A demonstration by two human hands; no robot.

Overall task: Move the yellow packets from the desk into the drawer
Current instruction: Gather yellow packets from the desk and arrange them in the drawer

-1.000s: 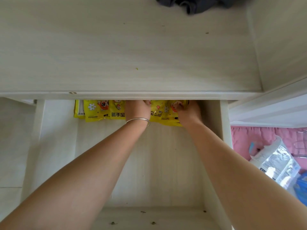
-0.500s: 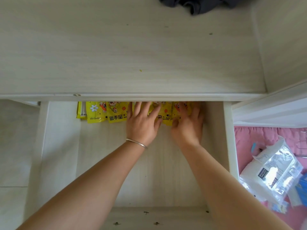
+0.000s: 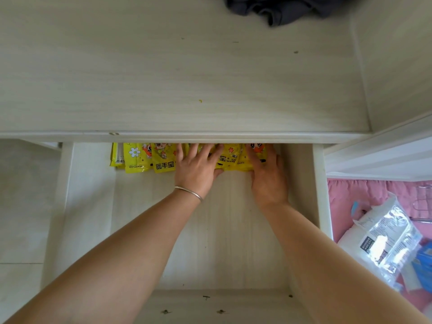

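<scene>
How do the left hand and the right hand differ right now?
The left hand wears a thin bracelet; the right hand has a bare wrist. The left hand lies mid-row on the yellow packets; the right hand covers the row's right end. Both press flat, fingers straight, inside the drawer.

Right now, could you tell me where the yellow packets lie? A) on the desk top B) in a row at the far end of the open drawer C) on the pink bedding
B: the yellow packets line the back of the drawer, with both hands laid flat on them.
</scene>
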